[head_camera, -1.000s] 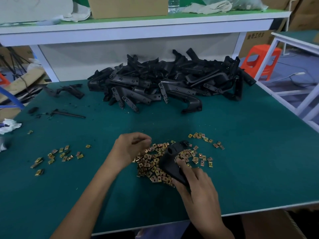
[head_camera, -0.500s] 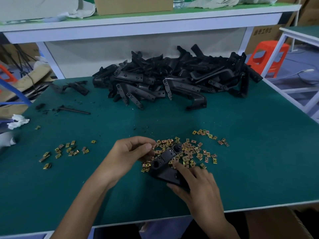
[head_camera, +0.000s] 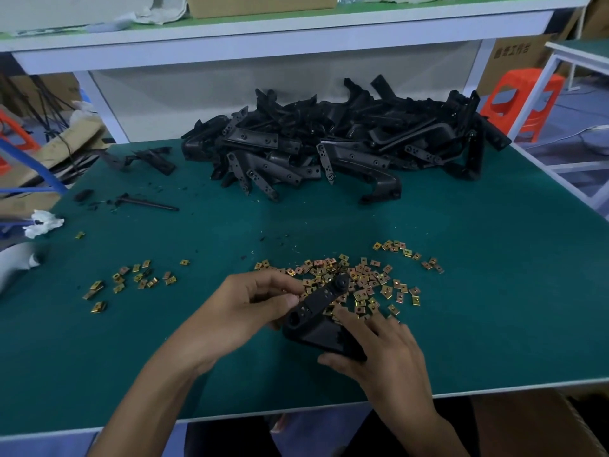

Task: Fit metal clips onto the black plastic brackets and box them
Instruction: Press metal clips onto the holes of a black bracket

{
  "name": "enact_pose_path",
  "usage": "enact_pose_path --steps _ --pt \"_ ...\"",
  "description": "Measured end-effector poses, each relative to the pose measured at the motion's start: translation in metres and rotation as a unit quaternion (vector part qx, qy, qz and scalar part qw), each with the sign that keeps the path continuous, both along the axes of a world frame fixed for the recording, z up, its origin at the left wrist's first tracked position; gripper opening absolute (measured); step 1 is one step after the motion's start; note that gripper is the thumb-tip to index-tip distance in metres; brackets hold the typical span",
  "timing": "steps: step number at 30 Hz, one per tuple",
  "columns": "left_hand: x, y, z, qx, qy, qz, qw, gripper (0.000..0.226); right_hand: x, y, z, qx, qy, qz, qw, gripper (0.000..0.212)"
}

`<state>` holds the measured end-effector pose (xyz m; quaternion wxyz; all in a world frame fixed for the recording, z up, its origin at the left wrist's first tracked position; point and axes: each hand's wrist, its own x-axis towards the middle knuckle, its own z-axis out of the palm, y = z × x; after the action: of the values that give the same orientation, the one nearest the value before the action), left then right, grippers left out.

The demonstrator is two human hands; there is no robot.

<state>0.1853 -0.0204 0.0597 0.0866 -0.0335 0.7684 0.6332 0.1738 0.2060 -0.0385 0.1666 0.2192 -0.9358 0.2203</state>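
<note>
In the lower centre of the frame, the right hand (head_camera: pixel 379 351) is gripping the broad end of a black bracket (head_camera: pixel 316 313), holding it over the metal clips (head_camera: pixel 364 280) scattered on the worktop (head_camera: pixel 494 308). The left hand (head_camera: pixel 250 305) is pinching the bracket's narrow arm; whether its grip is also holding a clip, I cannot tell. The bracket is likely handling stiff and light, best held by its thick body, while the clips are probably proving small and slippery

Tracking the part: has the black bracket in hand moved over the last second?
Yes. Against the clip pile, the black bracket has shifted left, toward the pile's near-left edge.
</note>
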Motion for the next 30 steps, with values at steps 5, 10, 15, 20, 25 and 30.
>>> enact_pose_path --steps 5,10,15,20,25,30 --pt "-0.001 -0.004 0.003 0.016 -0.024 0.009 1.000 0.018 -0.001 0.000 -0.004 -0.003 0.015 0.009 1.000 0.070" --pt "0.000 -0.007 0.006 -0.004 -0.031 -0.013 0.999 0.017 -0.001 0.000 -0.005 0.012 0.008 0.008 1.000 0.068" --pt "-0.003 -0.013 0.011 -0.087 -0.021 -0.081 0.993 0.022 -0.001 -0.001 -0.005 0.018 0.016 0.015 1.000 0.067" --pt "-0.008 -0.012 0.014 -0.145 -0.028 -0.154 0.977 0.032 -0.001 -0.001 -0.006 0.028 0.016 0.036 0.999 0.064" --pt "-0.013 -0.010 0.016 -0.166 -0.016 -0.160 0.973 0.027 -0.001 -0.002 -0.006 0.025 0.005 0.017 1.000 0.065" --pt "-0.039 -0.010 -0.005 -0.185 0.029 -0.031 0.982 0.015 -0.001 -0.003 -0.004 0.017 0.008 -0.010 1.000 0.066"
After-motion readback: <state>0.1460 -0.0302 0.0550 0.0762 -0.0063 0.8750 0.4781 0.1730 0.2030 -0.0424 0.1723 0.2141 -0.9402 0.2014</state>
